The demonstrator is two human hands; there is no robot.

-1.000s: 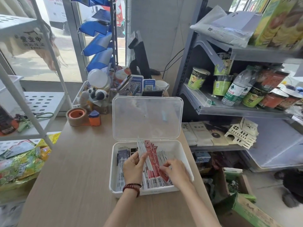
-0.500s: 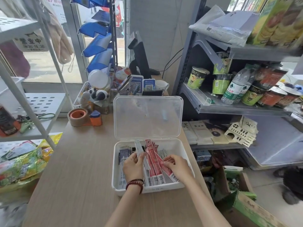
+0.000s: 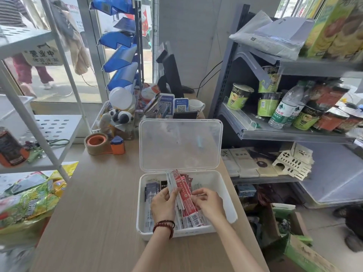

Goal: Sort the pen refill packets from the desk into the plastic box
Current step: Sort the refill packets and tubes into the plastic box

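Broadly, we judge this task to be near its end. On the wooden desk (image 3: 94,203) we can find no refill packet lying loose in the part that shows. At its far edge we see only a tape dispenser (image 3: 98,143) and a crowd of counter items.

The plastic box (image 3: 227,195) sits at the desk's right side with its clear lid (image 3: 180,144) standing open behind it. Everything we can identify as stock is already inside. The pen refill packets (image 3: 186,197) stand tilted in the middle of the box as a fanned bundle, white ones to the left and red ones to the right. A few dark packets (image 3: 152,190) lie flat against the left wall.

What we think is left is tidying rather than carrying: squaring the bundle, laying it down, and perhaps closing the lid.

The left hand (image 3: 164,207), with a bead bracelet (image 3: 164,225) at the wrist, is inside the box and grips the bundle from its left side. Its thumb lies across the front of the packets and its fingers are curled behind them. The right hand (image 3: 210,205) comes in from the other side. Its fingertips (image 3: 196,195) are bent together and pinch the edge of the red packets, as if leafing through them. We cannot tell how many packets that pinch takes in.
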